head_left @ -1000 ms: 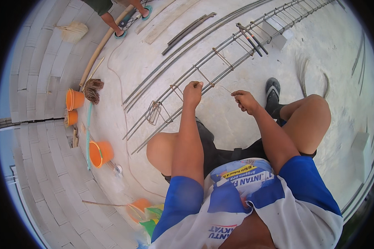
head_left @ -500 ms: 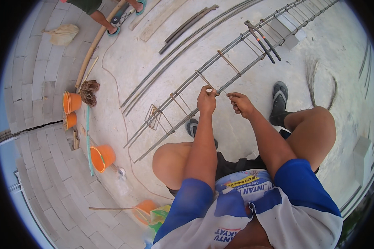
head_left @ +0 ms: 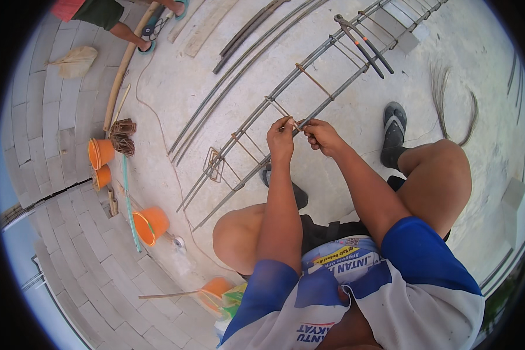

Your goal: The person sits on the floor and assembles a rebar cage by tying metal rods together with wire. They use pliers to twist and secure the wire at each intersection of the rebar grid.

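A long steel rebar cage (head_left: 324, 104) with square stirrups runs diagonally in front of me. At its near bar, where a stirrup meets it, my left hand (head_left: 281, 142) is closed in a pinch. Right beside it, my right hand (head_left: 324, 137) is also closed, fingertips pressed together at the same joint. What the fingers hold is too small to make out. End-cutting pincers (head_left: 361, 45) with dark, orange-marked handles lie across the cage farther up. A loose stirrup (head_left: 214, 163) leans at the cage's lower left end.
Thin wires (head_left: 440, 102) lie on the concrete at right. Long loose bars (head_left: 239, 73) lie beyond the cage, and a grey block (head_left: 411, 36) sits under it. Orange buckets (head_left: 151, 226) stand along the block wall (head_left: 81, 233). A cord (head_left: 157, 108) crosses the floor near another person's legs (head_left: 128, 36).
My right hand has moved left and slightly up, from apart to right beside my left hand at the bar. The whole view has shifted a little.
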Demonstrator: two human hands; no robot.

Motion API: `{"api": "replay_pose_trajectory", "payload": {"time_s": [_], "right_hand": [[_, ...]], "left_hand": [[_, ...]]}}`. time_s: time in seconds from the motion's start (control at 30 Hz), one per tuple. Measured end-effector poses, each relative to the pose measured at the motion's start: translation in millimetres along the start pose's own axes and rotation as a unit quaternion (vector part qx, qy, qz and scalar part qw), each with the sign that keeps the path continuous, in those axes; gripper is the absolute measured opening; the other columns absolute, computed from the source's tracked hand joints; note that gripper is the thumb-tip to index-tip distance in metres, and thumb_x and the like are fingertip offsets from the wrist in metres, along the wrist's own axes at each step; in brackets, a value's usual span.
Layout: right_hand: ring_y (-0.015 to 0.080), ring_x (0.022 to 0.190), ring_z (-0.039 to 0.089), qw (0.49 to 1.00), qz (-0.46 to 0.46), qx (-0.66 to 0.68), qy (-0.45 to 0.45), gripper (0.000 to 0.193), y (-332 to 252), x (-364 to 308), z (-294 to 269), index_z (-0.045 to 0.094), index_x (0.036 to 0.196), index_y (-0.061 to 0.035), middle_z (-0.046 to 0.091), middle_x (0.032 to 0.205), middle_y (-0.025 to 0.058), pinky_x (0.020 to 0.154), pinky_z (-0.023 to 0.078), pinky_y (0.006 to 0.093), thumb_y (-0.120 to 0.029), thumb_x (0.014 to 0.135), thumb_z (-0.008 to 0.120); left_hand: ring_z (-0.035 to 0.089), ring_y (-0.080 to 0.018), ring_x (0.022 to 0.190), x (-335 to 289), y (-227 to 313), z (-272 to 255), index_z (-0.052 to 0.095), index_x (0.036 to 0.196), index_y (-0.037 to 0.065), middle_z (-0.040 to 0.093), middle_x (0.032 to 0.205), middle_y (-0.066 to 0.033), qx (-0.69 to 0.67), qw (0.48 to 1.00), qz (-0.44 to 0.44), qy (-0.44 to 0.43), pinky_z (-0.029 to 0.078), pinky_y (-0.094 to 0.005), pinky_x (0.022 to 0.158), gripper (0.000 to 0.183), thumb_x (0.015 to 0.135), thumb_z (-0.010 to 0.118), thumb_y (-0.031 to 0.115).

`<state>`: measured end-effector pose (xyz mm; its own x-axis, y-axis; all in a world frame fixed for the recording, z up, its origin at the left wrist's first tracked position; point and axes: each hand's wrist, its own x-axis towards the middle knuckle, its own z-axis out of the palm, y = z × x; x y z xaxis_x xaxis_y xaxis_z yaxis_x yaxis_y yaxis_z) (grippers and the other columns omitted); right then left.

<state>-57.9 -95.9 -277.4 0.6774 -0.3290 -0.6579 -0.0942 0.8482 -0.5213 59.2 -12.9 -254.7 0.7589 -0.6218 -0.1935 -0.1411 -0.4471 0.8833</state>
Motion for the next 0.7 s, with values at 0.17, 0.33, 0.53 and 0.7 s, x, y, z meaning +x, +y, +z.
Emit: {"api": "replay_pose_trajectory", "payload": {"time_s": [0.17,0.33,0.53,0.7], "right_hand": [[0.0096,0.057,0.05,0.987,-0.074,-0.13,0.061,0.016,10,7,-1,0.062,0.095,-0.0024,0.056,0.072,0.0027,0.046,0.037,0.0251,-0.015,0.087,0.055],[0.0183,0.065,0.06,0.892,-0.261,-0.323,0.177,0.027,37,9,6,0.065,0.096,0.0046,0.065,0.08,0.0127,0.06,0.048,0.0321,-0.02,0.088,0.059],[0.0315,0.074,0.065,0.822,-0.335,-0.399,0.229,0.03,40,2,12,0.069,0.094,0.0023,0.068,0.086,0.0205,0.067,0.049,0.0377,-0.027,0.088,0.064],[0.0366,0.078,0.064,0.825,-0.332,-0.417,0.188,0.028,34,3,11,0.069,0.092,0.0021,0.066,0.084,0.0227,0.068,0.049,0.0394,-0.025,0.088,0.063]], "left_hand": [[0.055,-0.0141,0.068,-4,18,2,0.067,0.093,-0.004,0.064,0.076,-0.0067,-0.002,0.999,-0.044,0.002,0.044,-0.0295,0.063,0.027,0.089,0.063,0.022],[0.059,-0.0154,0.069,-4,23,1,0.066,0.091,-0.005,0.066,0.076,-0.0091,0.017,1.0,-0.025,0.002,0.046,-0.0302,0.065,0.027,0.09,0.061,0.022],[0.062,-0.0168,0.073,-8,33,-3,0.067,0.091,-0.004,0.068,0.077,-0.0106,0.018,0.999,-0.025,-0.016,0.047,-0.0309,0.069,0.027,0.09,0.06,0.022],[0.058,-0.0168,0.068,-16,36,-5,0.066,0.089,-0.005,0.066,0.075,-0.0119,0.055,0.998,0.027,0.002,0.046,-0.0315,0.066,0.023,0.091,0.058,0.016]]}}
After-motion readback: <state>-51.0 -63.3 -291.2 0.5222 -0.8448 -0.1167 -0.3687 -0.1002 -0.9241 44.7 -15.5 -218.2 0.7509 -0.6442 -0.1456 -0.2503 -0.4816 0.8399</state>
